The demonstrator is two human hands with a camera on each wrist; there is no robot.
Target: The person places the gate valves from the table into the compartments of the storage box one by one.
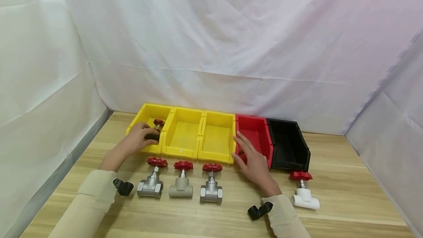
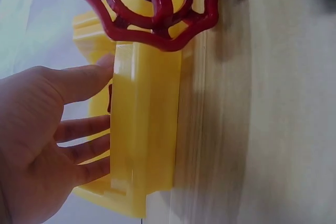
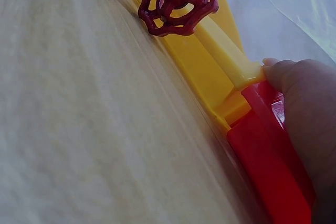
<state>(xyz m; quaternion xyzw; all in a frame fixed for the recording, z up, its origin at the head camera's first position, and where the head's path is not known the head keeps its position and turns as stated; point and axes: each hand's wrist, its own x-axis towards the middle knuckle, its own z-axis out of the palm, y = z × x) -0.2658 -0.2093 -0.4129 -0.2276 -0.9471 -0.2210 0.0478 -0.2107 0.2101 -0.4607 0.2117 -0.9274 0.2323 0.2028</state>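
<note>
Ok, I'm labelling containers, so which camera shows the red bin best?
The head view: the red bin shows from above, only partly covered by the right hand. The right wrist view shows just part of it, close up; the left wrist view doesn't show it.

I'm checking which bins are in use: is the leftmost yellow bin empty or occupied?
Occupied: the head view shows a red-wheeled valve inside the leftmost yellow bin, where the left hand reaches in.
</note>
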